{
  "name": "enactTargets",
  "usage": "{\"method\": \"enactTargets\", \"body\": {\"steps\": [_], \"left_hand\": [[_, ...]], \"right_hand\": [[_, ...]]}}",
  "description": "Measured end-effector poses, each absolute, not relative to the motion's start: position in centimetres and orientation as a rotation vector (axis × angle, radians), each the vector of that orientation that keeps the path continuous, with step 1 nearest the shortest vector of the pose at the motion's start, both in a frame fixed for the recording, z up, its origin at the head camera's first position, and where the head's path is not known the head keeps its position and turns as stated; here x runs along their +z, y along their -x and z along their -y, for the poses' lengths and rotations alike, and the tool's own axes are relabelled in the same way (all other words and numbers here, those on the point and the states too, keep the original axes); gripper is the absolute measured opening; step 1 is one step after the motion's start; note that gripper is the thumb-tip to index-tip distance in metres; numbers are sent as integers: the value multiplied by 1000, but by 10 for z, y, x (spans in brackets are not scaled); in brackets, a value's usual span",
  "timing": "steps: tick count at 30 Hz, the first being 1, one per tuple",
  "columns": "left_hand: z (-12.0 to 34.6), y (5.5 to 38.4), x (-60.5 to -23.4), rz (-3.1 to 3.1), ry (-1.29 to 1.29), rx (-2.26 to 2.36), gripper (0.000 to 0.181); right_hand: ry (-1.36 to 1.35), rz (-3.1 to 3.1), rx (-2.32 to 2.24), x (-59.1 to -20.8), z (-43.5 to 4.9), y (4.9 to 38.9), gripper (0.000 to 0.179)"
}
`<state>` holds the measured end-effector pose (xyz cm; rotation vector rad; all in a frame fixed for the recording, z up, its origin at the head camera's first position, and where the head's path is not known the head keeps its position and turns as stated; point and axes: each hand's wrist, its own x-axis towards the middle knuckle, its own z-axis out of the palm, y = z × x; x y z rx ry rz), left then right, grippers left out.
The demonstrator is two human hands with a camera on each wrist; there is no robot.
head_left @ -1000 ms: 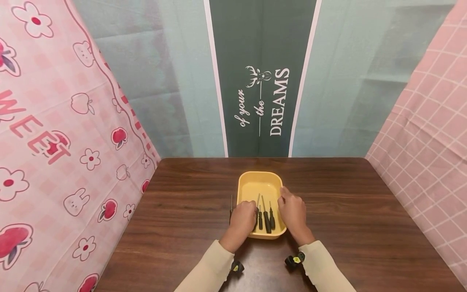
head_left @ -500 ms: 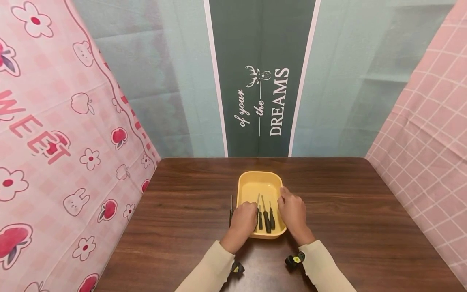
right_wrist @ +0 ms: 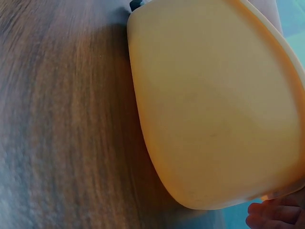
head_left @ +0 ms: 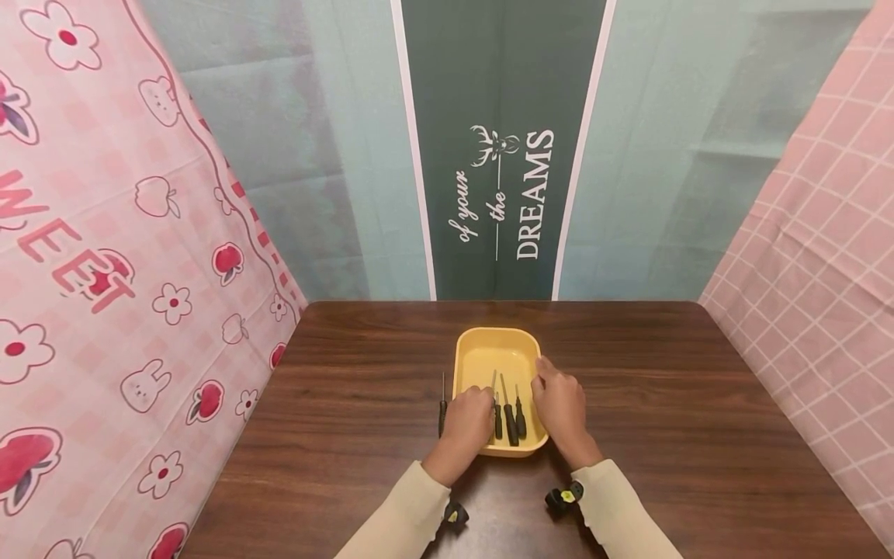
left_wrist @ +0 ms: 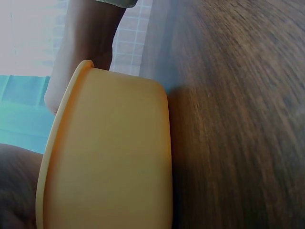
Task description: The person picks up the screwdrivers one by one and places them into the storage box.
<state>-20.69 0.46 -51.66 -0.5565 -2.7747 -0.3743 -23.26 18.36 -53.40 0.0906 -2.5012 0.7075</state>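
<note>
A yellow rectangular tray [head_left: 496,353] sits on the table with several black-handled screwdrivers [head_left: 511,425] lying side by side in its near half. My left hand [head_left: 466,423] reaches over the left rim, fingers curled around the handle area of the leftmost screwdriver [head_left: 494,380]; the hand covers most of that handle. At the right rim my right hand [head_left: 561,400] grips the tray wall. The right wrist view has my right fingers [right_wrist: 276,214] at the tray's end. One more screwdriver [head_left: 443,407] lies outside the tray, beside my left hand.
The dark wood table [head_left: 349,388] extends around the tray on all sides. Fabric hangings surround it: a pink printed one [head_left: 161,233] on the left, a green one [head_left: 496,93] behind, a pink checked one [head_left: 817,233] on the right.
My left hand has shifted slightly right inside the tray, covering more of the leftmost screwdriver's handle. The right hand and tray have stayed in place.
</note>
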Motion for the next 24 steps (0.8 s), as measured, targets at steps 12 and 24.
{"method": "enactTargets", "body": {"steps": [12,24], "left_hand": [[-6,205,-518,2784,546,-303,24],[-7,203,-516,2794,523,-323,23]], "right_hand": [[-102,2487,699,-534,-184,234,31],[-103,2491,697,-534,-184,233,26]]}}
